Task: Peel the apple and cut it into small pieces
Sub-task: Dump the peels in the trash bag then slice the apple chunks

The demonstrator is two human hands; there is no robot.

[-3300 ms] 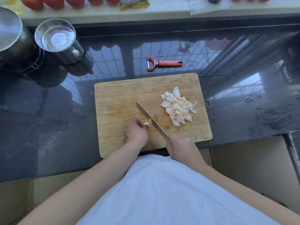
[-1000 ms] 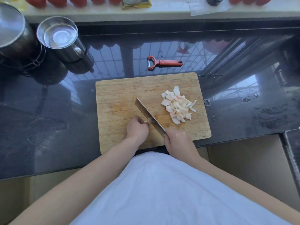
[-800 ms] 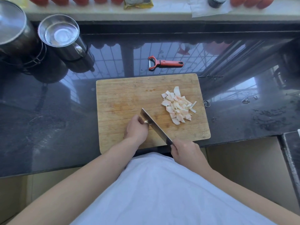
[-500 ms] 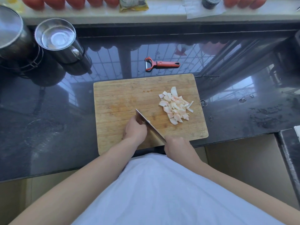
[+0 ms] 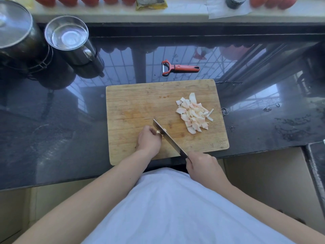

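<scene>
Apple pieces (image 5: 193,113), peeled and pale with a pink tinge, lie heaped on the right half of the cutting board (image 5: 133,103), well apart from the board's bare left side. One last small bit of apple (image 5: 159,132) sits near the board's middle, pinned under the left hand (image 5: 149,140); only a sliver of it shows beside the blade. The left hand's fingers are curled down and pinching that bit against the wood, fingertips just beside the steel. The right hand (image 5: 202,166) has its fingers wrapped round the handle of the knife (image 5: 167,136), at the near edge of the board, with the blade running diagonally away and to the left, its far tip raised a little off the wood, as far as can be told. A red peeler (image 5: 181,68) lies on the dark glossy desk (image 5: 52,134) just beyond the board's far edge, untouched. Two steel pots (image 5: 68,37) stand at the far left.

By the look of it the task is nearly finished: peeling done, most of the fruit chopped, one remnant left. The risk now is the fingers. The remaining bit is so small that the holding fingertips sit almost against the blade, so a slip of the wet piece or a stroke drifting left could nick them. A slice pressed on such a small scrap might also make it roll or shoot off the board onto the desk
</scene>
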